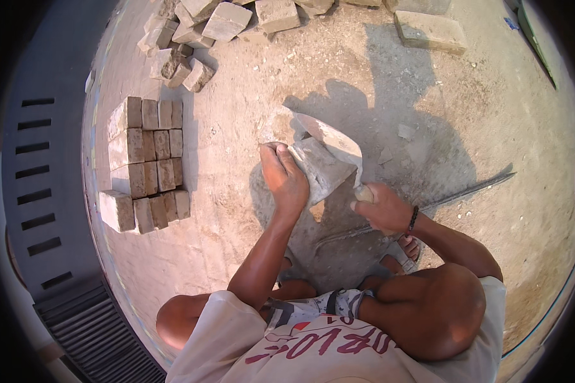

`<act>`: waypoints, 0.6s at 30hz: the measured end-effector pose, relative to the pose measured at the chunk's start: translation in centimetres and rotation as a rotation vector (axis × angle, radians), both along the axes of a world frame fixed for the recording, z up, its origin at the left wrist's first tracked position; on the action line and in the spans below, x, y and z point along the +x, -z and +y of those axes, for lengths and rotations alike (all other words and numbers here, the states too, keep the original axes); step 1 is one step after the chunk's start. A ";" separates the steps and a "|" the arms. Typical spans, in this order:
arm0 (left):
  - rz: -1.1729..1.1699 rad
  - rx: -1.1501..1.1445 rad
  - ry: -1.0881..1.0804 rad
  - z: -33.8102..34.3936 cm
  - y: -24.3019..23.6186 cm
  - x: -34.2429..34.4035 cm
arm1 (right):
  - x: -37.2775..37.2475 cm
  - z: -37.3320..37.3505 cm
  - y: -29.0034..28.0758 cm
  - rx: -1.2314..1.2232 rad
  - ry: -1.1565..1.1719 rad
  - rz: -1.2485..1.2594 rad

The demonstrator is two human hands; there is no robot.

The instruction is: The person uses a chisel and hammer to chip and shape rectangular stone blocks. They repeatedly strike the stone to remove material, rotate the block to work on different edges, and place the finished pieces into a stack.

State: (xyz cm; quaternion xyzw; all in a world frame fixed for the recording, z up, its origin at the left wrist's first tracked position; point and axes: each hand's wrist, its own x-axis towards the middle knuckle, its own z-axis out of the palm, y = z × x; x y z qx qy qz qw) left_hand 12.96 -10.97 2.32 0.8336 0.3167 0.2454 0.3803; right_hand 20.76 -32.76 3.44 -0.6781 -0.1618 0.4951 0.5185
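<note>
Brick [321,168] and trowel [329,135] in hand.
I see the left hand [283,182] gripping the brick's left end, before the knees [450,309]; the right hand [387,208] clasps the trowel's handle [364,193].

The head-worn fisheye, left of a side-by-side pair, looks steeply down past the shirt [338,360] and knees [450,313] to the ground [230,89]. It faces forward, upright; left hand [284,177] and right hand [384,207] sit near mid-view, and a slotted panel [35,135] bends along the left rim.
</note>
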 end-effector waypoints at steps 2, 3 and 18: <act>0.059 0.021 -0.041 0.3 -0.1 -0.6 | 0.8 0.7 -0.3 -0.042 -0.055 -0.003; 0.041 0.017 -0.048 0.5 -0.2 -0.6 | 1.3 1.1 -2.4 0.061 0.013 -0.096; -0.023 -0.021 -0.035 0.6 0.3 -0.2 | 1.1 1.9 -1.8 -0.001 -0.107 -0.113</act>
